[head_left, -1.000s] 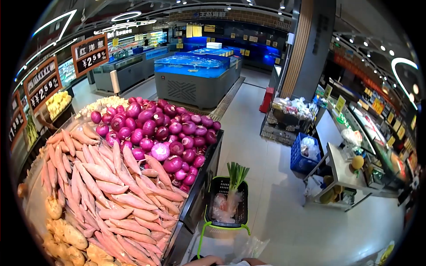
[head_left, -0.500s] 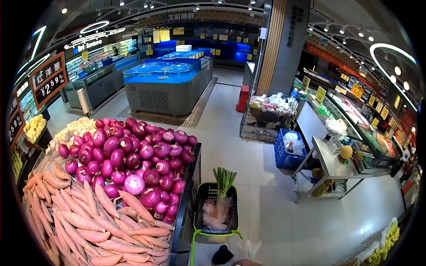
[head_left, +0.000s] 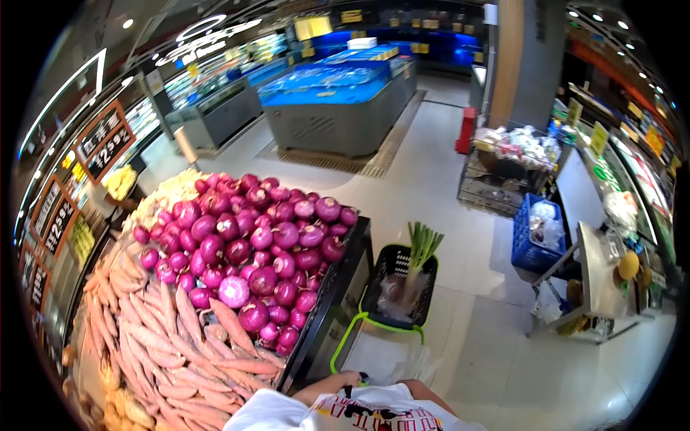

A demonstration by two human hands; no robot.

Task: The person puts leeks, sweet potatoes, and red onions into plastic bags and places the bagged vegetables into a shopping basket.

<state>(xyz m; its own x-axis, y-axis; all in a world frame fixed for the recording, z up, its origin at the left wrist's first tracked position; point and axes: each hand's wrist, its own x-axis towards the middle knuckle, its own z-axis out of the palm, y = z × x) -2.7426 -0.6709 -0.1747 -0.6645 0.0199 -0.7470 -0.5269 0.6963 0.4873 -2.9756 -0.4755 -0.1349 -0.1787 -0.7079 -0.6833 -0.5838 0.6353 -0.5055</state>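
Note:
At the bottom, my left hand (head_left: 346,378) is closed around the bright green handle (head_left: 346,340) of a black shopping basket (head_left: 368,302). The basket is on the floor beside the produce stand. A leek (head_left: 418,260) stands up out of it, its lower end among clear plastic bagging (head_left: 395,298). My right forearm (head_left: 425,395) shows at the lower edge by the white printed shirt (head_left: 366,408); the fingers of that hand are hidden. Thin clear plastic (head_left: 413,365) lies near it. Left of the basket are red onions (head_left: 248,248) and sweet potatoes (head_left: 169,348).
The stand's black edge (head_left: 327,302) runs close along the basket's left side. A blue crate (head_left: 535,248) and a metal table (head_left: 611,273) are on the right. Fish tanks (head_left: 323,122) stand ahead across the tiled floor. Price signs (head_left: 103,142) hang on the left.
The view has tilted and swung left, so the stand and basket appear farther right and higher. My left hand, right forearm and shirt have come into clearer view at the bottom.

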